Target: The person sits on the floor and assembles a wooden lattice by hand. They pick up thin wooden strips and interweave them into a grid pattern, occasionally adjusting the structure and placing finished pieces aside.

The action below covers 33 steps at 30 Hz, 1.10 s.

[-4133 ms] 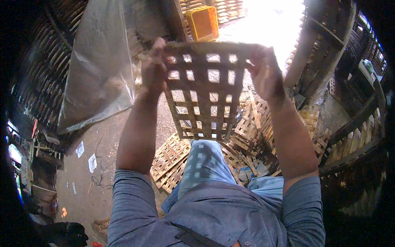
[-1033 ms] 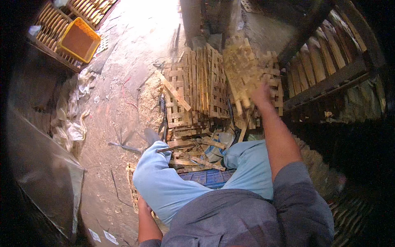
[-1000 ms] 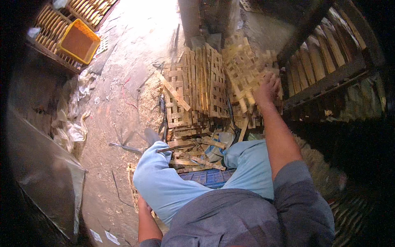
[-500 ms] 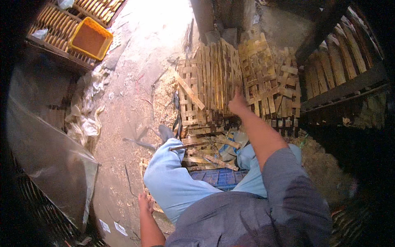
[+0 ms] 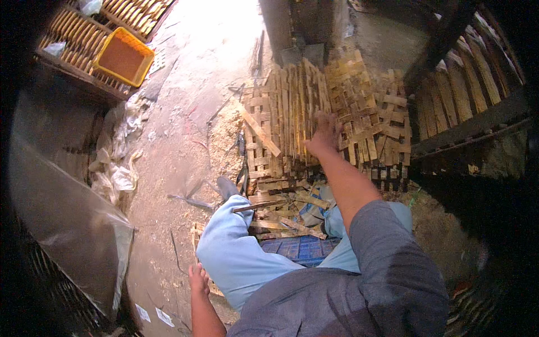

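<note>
Ahead of me stands a row of woven wood-slat panels (image 5: 295,106), packed upright with their edges toward me. At the right end of this row my right hand (image 5: 324,137) touches the panel edges, its fingers apart and slightly blurred. Flat against the row's right side leans a loosely woven slat panel (image 5: 352,101). Low beside my left thigh, my left hand (image 5: 198,278) has its fingers curled at the edge of another slat panel (image 5: 215,287), mostly hidden by my leg. A loose slat (image 5: 258,129) lies slanting over the row's left side.
Broken slats (image 5: 286,216) and a blue plastic crate (image 5: 297,247) lie between my legs. Wood shavings (image 5: 224,126) and dark straps cover the floor at left. A yellow tub (image 5: 124,56) rests on slatted racks at the far left. A dark rack (image 5: 460,90) stands at right.
My right hand has shifted slightly left, and its fingers have spread over the panel edges from a more pointed shape. My left hand has hardly moved.
</note>
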{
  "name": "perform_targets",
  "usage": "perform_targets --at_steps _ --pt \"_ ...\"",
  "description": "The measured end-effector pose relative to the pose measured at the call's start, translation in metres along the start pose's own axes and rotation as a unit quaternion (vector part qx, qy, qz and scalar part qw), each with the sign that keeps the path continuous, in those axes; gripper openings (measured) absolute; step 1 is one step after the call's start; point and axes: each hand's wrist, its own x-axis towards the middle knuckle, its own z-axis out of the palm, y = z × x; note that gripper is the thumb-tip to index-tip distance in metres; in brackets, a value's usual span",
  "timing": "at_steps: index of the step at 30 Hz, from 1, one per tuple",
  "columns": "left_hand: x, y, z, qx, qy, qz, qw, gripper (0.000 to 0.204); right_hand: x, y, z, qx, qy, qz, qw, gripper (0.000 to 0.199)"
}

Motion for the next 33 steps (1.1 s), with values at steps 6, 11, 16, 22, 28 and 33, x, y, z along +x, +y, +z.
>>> perform_targets --at_steps 6,11,16,22,28,33 --pt "-0.007 -0.024 -0.022 -0.053 0.019 0.002 0.998 0.072 0.017 0.011 -0.072 -0.142 -0.307 0.116 0.934 0.044" --pt "-0.027 0.004 -0.008 -0.025 0.033 -0.023 0.999 0.072 0.015 0.036 -0.08 -0.084 -0.257 0.135 0.953 0.028" --pt "-0.013 0.025 0.003 -0.047 -0.004 0.152 0.987 0.072 0.066 0.092 -0.023 -0.156 -0.168 0.088 0.969 0.031" --pt "-0.04 0.086 0.037 -0.006 -0.01 0.238 0.971 0.069 0.077 0.096 -0.055 -0.205 -0.224 0.102 0.947 0.049" --pt "-0.092 0.107 0.058 -0.012 -0.044 0.29 0.956 0.073 0.073 0.063 -0.064 -0.117 -0.298 0.136 0.937 0.047" --pt "-0.124 0.118 0.093 -0.008 -0.05 0.348 0.936 0.075 0.126 0.061 -0.078 -0.007 -0.348 0.155 0.925 0.045"
